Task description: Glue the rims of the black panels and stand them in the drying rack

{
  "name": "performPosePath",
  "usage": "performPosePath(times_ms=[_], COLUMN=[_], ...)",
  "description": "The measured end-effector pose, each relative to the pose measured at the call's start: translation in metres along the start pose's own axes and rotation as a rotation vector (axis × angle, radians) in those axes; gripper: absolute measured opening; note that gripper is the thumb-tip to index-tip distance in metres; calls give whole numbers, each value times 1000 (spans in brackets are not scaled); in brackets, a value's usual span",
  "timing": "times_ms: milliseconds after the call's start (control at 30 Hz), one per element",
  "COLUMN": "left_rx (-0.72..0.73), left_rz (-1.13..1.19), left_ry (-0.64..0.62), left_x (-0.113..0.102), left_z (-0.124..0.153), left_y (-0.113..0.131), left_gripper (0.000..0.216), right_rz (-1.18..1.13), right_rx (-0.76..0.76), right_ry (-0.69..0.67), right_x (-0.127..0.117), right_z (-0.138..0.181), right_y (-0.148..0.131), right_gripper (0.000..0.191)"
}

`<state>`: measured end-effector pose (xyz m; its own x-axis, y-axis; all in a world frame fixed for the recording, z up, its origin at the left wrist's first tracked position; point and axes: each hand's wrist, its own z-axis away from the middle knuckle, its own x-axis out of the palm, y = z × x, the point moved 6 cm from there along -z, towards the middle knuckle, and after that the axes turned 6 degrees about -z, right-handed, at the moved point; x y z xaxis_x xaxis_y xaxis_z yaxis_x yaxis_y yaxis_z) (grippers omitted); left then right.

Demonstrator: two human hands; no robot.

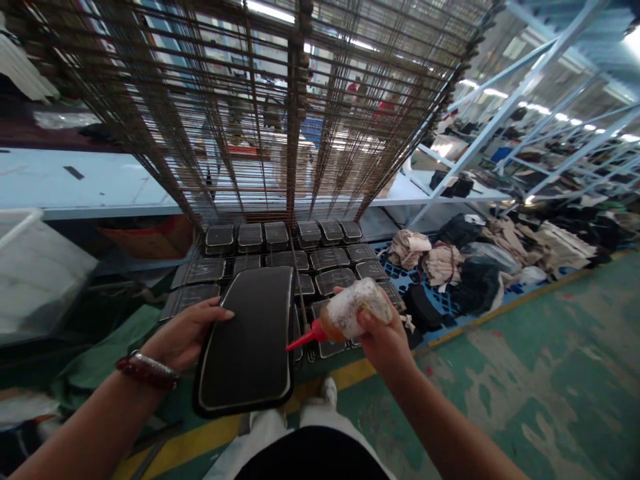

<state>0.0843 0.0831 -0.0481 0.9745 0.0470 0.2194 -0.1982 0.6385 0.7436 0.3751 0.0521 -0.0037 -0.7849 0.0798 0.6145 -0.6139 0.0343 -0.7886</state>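
Note:
My left hand [195, 327] grips the left edge of a black rounded panel [250, 333], thumb on its face. A thin pale line runs around the panel near its rim. In my right hand [383, 333] is a glue bottle [350, 310], whitish and stained, tilted with its red nozzle [306, 337] pointing left. The nozzle's tip meets the panel's right edge, along the pale line. Beneath the panel, several smaller black pieces [330, 257] with pale outlines lie in rows on a wire rack.
Stacked wire rack shelves [295, 100] tilt up in front of me. Beige and black fabric bundles [443, 263] lie on a blue grid platform at right. A white bin [40, 273] stands at left. Blue metal posts [500, 100] rise at right.

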Motion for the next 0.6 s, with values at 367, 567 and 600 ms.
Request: performPosePath(times_ms=[367,567,600], left_rx=[-61,-115,-108], left_rz=[121,172,178], left_ry=[99,194,211], left_x=[-16,-22,-22], left_z=[-6,-2,-2], left_y=[-9,-15,-16], left_gripper=[23,17,17], right_rz=[-39,-75,-85], right_rx=[-10,3,44], right_ry=[-8,101,109], right_x=[-13,-17,-16], right_z=[14,29,32], right_y=[10,28,34], right_gripper=[52,50,47])
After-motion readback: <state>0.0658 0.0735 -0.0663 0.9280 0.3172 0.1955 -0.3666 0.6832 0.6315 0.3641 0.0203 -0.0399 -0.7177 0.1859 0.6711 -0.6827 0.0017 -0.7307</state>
